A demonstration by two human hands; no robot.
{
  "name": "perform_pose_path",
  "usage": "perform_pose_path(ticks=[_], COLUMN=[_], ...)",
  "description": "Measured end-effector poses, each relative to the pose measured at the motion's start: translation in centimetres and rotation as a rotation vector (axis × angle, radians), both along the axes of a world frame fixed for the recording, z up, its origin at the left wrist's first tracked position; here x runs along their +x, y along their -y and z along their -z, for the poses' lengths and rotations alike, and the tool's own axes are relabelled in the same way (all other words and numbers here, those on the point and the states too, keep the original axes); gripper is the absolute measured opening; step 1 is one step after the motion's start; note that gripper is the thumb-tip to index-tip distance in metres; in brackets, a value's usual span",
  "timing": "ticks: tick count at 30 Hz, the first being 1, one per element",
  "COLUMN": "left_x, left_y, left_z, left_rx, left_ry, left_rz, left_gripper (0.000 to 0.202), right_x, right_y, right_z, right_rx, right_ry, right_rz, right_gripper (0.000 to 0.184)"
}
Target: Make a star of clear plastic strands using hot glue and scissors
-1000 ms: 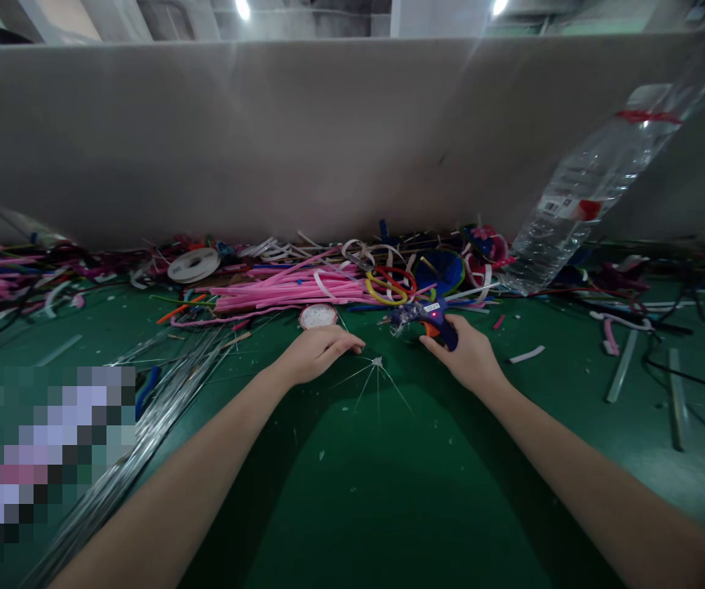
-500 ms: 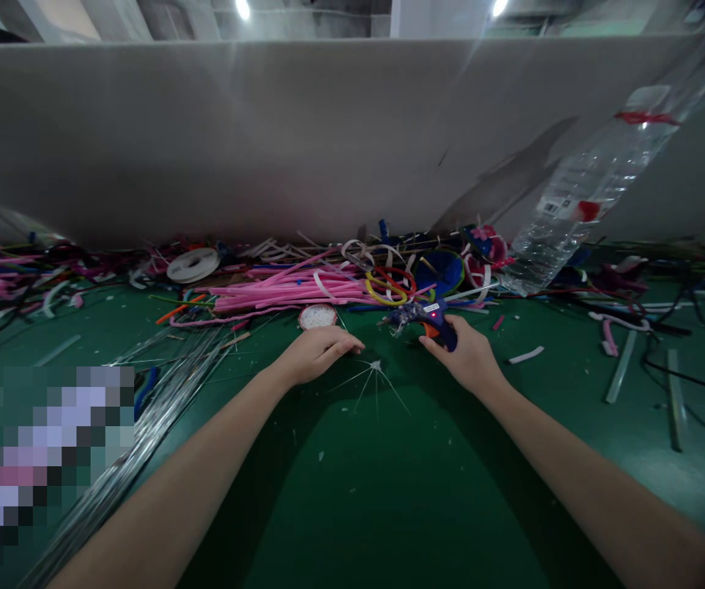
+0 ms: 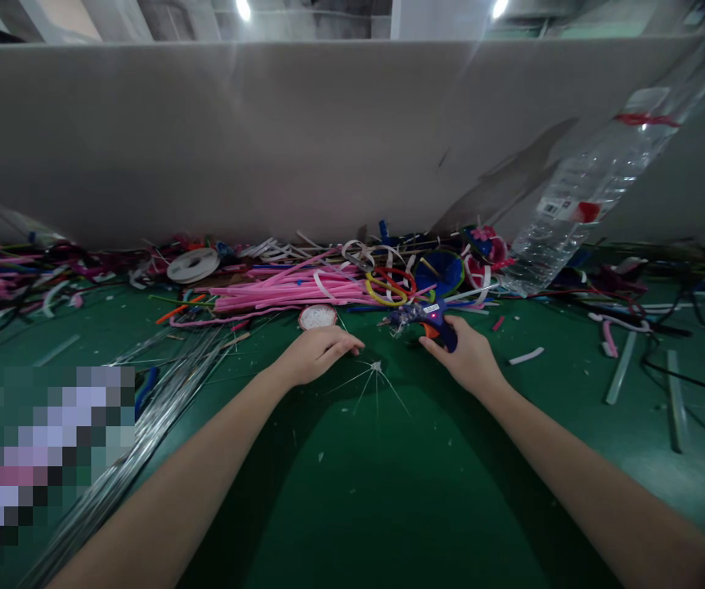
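Note:
My right hand (image 3: pixel 472 352) is wrapped round the grip of a dark blue glue gun (image 3: pixel 442 321) with an orange trigger and a small red light. Its nozzle points left, and clear stringy glue clings about the front. Left of it, my left hand (image 3: pixel 319 353) is low over the table with the fingers closed together; whatever the fingertips pinch, if anything, is hidden. Just right of those fingertips, a whitish blob with thin strands (image 3: pixel 376 366) radiates over the green tabletop. Behind my left hand sits a small round dish (image 3: pixel 317 317) with white contents.
Pink pipe cleaners (image 3: pixel 291 290) and tangled coloured pieces line the back, below a grey partition (image 3: pixel 303 139). A clear plastic bottle (image 3: pixel 591 180) leans at right. A bundle of clear strands (image 3: pixel 162 425) lies at left. Glue sticks (image 3: pixel 621 368) and black cables (image 3: pixel 689 376) lie at right.

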State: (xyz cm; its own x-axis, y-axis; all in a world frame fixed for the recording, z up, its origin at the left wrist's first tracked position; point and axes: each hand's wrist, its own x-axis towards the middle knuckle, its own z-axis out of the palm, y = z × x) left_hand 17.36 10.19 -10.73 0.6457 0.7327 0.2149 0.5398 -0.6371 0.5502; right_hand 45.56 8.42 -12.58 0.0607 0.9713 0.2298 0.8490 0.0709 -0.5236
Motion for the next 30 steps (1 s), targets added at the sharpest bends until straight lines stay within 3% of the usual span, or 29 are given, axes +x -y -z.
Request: perform_pose_path(ticks=[13, 19, 24, 30], left_x=[0.2, 0.6, 1.0, 1.4], left_y=[0.4, 0.3, 0.7, 1.2], left_z=[-0.4, -2.0, -3.6, -3.6], left_rx=[0.041, 0.054, -0.01, -0.198], left_ry=[0.022, 0.125, 0.183, 0.121], left_rz=[0.008, 0.009, 0.016, 0.035], left_gripper=[0.043, 0.038, 0.035, 0.036], right_x=[0.0, -0.1, 0.0, 0.0], right_y=[0.0, 0.1, 0.0, -0.1], right_z=[0.0, -0.1, 0.1, 0.2], right_rx=[0.002, 0.0, 0.014, 0.033], right_ry=[-0.002, 0.009, 0.011, 0.024], right_rz=[-0.007, -0.005, -0.001, 0.0], right_gripper=[0.073, 0.074, 0.073, 0.071])
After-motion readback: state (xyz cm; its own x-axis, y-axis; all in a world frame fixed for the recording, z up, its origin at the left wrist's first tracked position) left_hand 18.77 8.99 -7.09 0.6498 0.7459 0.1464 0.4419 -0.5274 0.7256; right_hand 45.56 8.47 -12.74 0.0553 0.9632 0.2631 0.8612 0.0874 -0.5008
